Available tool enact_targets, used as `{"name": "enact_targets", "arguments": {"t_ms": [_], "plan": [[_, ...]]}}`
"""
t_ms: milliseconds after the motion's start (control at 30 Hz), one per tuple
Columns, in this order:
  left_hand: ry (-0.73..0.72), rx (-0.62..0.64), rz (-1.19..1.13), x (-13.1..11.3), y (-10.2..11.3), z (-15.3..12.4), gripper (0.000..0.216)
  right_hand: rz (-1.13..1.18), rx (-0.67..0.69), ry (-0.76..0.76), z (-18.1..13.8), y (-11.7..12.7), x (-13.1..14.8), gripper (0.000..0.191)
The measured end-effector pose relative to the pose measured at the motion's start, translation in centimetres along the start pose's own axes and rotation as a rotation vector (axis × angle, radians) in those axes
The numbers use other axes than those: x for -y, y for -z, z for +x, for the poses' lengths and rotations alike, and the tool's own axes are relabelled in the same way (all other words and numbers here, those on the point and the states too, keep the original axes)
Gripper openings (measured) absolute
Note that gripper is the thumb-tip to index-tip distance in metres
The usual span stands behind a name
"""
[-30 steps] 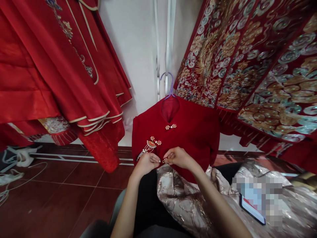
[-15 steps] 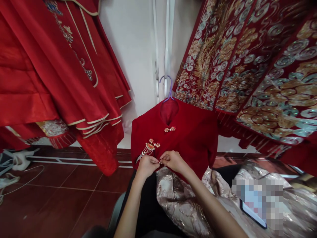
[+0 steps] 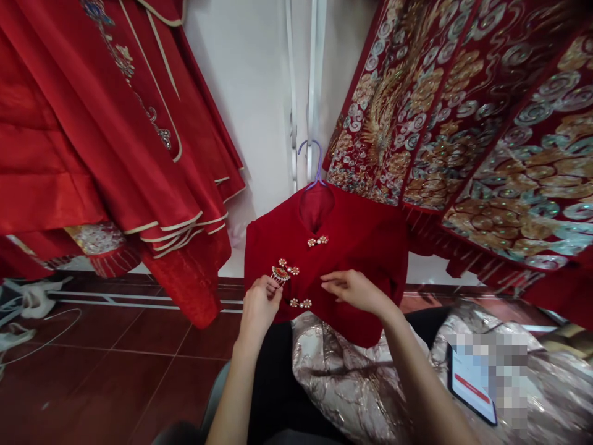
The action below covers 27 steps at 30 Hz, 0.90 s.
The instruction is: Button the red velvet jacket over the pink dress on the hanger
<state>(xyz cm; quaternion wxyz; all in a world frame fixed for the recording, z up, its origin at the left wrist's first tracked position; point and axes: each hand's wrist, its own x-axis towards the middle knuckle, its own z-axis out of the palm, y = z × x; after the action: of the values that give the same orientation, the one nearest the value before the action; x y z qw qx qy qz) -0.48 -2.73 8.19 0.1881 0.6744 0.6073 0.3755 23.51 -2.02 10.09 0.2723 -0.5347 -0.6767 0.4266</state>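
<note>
The left hand (image 3: pixel 262 304) is pinching the beaded strands of the fan ornament (image 3: pixel 280 273), close to the near-left edge of the red jacket (image 3: pixel 365 247), which is hanging under and beyond both hands. The right hand (image 3: pixel 359 289) is curling loosely, gripping nothing visible. A clear strip of jacket is separating the hands, a clasp (image 3: pixel 301 303) lying between them; bare floor (image 3: pixel 152 364) is stretching left of the left hand.
</note>
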Motion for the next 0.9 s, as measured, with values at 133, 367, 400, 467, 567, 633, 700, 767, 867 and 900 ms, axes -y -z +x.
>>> {"name": "enact_targets", "arguments": {"t_ms": [133, 367, 400, 467, 567, 633, 700, 767, 867, 900], "plan": [[-0.029, 0.2, -0.064, -1.0, -0.8, -0.6, 0.002, -0.023, 0.089, 0.014, -0.2, -0.5, 0.3, 0.029], [-0.04, 0.258, -0.006, 0.1, -3.7, -1.2, 0.01, -0.197, 0.073, 0.093, 1.4, -3.9, -0.8, 0.035], [-0.043, 0.258, 0.01, 0.2, -3.8, -1.2, 0.009, -0.163, 0.049, 0.076, 1.7, -4.1, -1.0, 0.032], [-0.068, 0.259, 0.046, 0.1, -3.9, -1.3, 0.008, -0.068, 0.046, 0.012, 2.3, -4.4, -1.6, 0.024], [-0.094, 0.243, 0.081, -0.1, -4.0, -1.5, 0.01, 0.016, 0.058, -0.048, 3.0, -4.5, -2.3, 0.022], [-0.089, 0.239, 0.092, -0.1, -4.1, -1.5, 0.011, 0.05, 0.034, -0.053, 3.3, -4.7, -2.8, 0.024], [-0.087, 0.246, 0.094, 0.0, -4.1, -1.4, 0.008, 0.109, 0.029, -0.066, 3.5, -4.8, -3.1, 0.026], [-0.094, 0.258, 0.076, 0.1, -4.0, -1.3, 0.006, 0.17, 0.045, -0.084, 3.6, -4.9, -3.4, 0.03], [-0.097, 0.256, 0.028, 0.2, -3.7, -1.2, 0.006, 0.206, 0.052, -0.076, 3.8, -5.1, -3.7, 0.034], [-0.092, 0.255, 0.012, 0.2, -3.5, -1.2, 0.006, 0.207, 0.051, -0.068, 3.9, -5.2, -3.8, 0.033]]}}
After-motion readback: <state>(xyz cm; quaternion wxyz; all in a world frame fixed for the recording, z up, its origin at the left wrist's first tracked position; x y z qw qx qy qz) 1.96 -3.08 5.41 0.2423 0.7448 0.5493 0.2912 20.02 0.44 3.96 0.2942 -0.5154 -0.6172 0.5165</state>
